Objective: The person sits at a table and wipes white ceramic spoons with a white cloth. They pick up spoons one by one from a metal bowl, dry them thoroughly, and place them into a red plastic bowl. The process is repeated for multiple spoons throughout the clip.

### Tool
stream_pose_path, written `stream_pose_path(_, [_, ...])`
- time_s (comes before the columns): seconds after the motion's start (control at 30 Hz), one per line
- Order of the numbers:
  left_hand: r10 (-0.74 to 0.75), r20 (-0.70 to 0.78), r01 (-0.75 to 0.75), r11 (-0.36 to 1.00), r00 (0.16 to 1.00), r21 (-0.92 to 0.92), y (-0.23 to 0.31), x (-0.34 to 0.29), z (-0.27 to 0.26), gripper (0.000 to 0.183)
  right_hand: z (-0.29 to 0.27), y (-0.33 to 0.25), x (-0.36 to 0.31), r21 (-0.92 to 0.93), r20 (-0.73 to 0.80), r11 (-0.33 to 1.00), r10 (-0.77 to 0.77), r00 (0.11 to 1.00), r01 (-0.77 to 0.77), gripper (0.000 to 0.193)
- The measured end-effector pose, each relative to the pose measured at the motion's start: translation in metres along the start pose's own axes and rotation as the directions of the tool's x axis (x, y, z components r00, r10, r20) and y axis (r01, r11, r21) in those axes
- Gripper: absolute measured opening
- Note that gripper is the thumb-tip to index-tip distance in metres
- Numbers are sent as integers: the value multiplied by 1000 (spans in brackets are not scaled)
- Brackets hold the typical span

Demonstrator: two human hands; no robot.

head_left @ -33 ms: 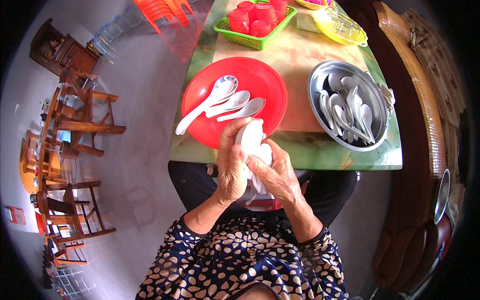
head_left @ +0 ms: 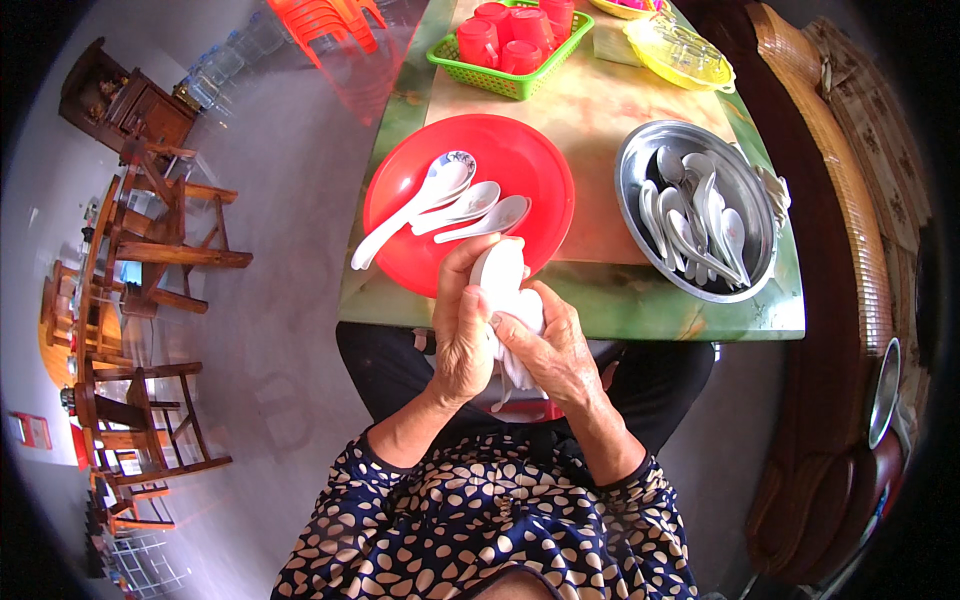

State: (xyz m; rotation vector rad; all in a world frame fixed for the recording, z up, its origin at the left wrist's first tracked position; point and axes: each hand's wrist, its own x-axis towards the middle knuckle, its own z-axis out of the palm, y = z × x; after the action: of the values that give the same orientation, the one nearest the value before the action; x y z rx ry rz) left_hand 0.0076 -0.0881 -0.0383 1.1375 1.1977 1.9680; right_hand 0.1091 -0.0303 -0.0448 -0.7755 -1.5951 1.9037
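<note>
Over the near edge of the table, my left hand [head_left: 460,345] is closed around a white soup spoon [head_left: 497,270], its bowl end up. My right hand [head_left: 560,350] grips a white cloth [head_left: 516,372] bunched against the lower part of that spoon, with the thumb pressed on it. Fingers and cloth hide the handle. Just beyond my hands is a red basin [head_left: 535,165], where several white spoons [head_left: 470,203] lie side by side, one with a blue pattern. To the right, a steel bowl [head_left: 630,150] contains several more spoons [head_left: 690,222], mostly white, one metal.
Farther back on the green-edged table [head_left: 660,320] stands a green basket [head_left: 520,84] of red cups [head_left: 533,32]. A yellow basket [head_left: 690,62] sits at the far right. Wooden chairs [head_left: 170,250] are off to the left, a wooden bench [head_left: 820,250] along the right.
</note>
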Motion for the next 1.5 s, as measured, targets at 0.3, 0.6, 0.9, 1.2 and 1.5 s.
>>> stream_pose_path(0.3, [-25,-129,17,998,991,-64,1,13,-4,53,-2,10,-24,162,124,978,109,986,-129,29])
stream_pose_path(0.6, [-169,-320,108,974,932,-198,6,27,-6,70,-3,37,-52,288,254,944,87,963,-161,26])
stream_pose_path(0.9, [-480,126,461,874,868,154,13,-19,-2,40,-15,18,-51,299,-44,954,25,999,-11,26])
stream_pose_path(1.2, [-494,-123,508,849,861,143,27,-8,2,41,-18,21,-58,216,-37,976,22,999,-14,27])
stream_pose_path(1.5, [-584,64,468,706,809,532,32,-39,-4,40,-35,-19,-28,-597,-111,666,-620,777,446,38])
